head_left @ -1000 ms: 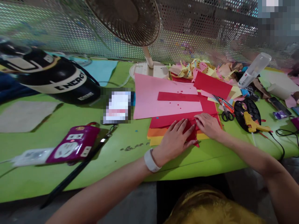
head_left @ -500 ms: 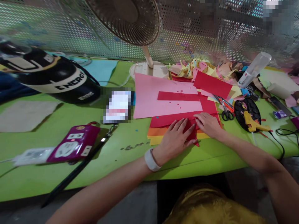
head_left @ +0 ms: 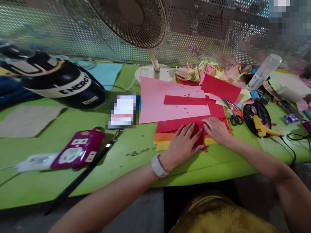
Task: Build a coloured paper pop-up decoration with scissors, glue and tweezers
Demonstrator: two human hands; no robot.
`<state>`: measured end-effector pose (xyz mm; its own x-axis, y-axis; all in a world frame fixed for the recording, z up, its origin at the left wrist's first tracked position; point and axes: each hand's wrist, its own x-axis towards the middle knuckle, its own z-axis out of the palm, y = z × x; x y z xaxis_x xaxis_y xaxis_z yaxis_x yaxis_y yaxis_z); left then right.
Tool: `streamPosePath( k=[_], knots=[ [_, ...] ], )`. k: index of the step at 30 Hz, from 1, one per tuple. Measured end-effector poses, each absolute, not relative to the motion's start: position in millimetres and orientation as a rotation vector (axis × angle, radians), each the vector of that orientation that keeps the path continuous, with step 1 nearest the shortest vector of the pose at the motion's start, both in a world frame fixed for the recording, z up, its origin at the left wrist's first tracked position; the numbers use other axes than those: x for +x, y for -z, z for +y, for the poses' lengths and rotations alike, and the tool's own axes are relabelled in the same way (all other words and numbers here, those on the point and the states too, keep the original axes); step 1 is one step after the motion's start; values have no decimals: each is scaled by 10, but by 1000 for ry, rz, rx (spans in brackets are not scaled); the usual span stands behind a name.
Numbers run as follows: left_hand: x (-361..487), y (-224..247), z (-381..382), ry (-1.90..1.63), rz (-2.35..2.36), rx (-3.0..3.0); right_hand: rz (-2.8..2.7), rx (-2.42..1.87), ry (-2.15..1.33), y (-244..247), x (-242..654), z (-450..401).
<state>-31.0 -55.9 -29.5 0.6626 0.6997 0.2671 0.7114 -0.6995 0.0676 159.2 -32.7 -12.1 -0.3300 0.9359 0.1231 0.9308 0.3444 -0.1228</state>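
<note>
My left hand [head_left: 182, 142] lies with its fingers spread on a red paper [head_left: 167, 125], which rests on orange and yellow sheets [head_left: 162, 143]. Beside it, my right hand [head_left: 215, 130] has its fingers bent together at the red paper near the left fingertips; whether it pinches an edge is too small to tell. A pink sheet [head_left: 155, 103] is beyond both hands, with a red strip [head_left: 182, 100] and small red bits on it. Another red piece [head_left: 220, 88] lies at the upper right of the pink sheet.
Scissors [head_left: 236, 119] and a yellow glue gun [head_left: 262, 127] on a black palette lie to the right. Behind are paper scraps [head_left: 209, 70], a clear bottle [head_left: 264, 72] and a fan [head_left: 155, 61]. Leftward are a phone [head_left: 123, 110], purple power strip [head_left: 79, 149] and black bottle [head_left: 73, 82].
</note>
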Motion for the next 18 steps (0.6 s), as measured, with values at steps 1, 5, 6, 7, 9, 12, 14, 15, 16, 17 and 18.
streamPosePath(
  k=[1,5,6,7,9,12,14,15,16,17,18],
  knots=[
    [-309,298,-560,431,-1201,-2825,-2429,-1711,-48,119,1588,-327],
    [-307,293,-559,421,-1201,-2826,-2422,-1735,-72,98,1577,-327],
    [-308,288,-559,416,-1194,-2827,-2420,-1740,-76,92,1575,-328],
    [-308,284,-558,409,-1188,-2828,-2417,-1746,-78,87,1574,-329],
    [-307,277,-558,397,-1180,-2826,-2415,-1753,-83,82,1574,-331],
    [-304,284,-558,391,-1188,-2825,-2419,-1749,-76,86,1575,-333],
    [-301,294,-557,409,-1194,-2825,-2427,-1735,-53,95,1577,-333],
    [-299,299,-556,422,-1195,-2824,-2432,-1733,-34,101,1580,-333],
    [-296,301,-555,432,-1197,-2822,-2441,-1733,-11,106,1583,-333],
    [-294,301,-555,437,-1198,-2818,-2453,-1737,19,111,1586,-335],
    [-291,298,-555,434,-1198,-2813,-2463,-1742,56,114,1590,-338]
  ],
)
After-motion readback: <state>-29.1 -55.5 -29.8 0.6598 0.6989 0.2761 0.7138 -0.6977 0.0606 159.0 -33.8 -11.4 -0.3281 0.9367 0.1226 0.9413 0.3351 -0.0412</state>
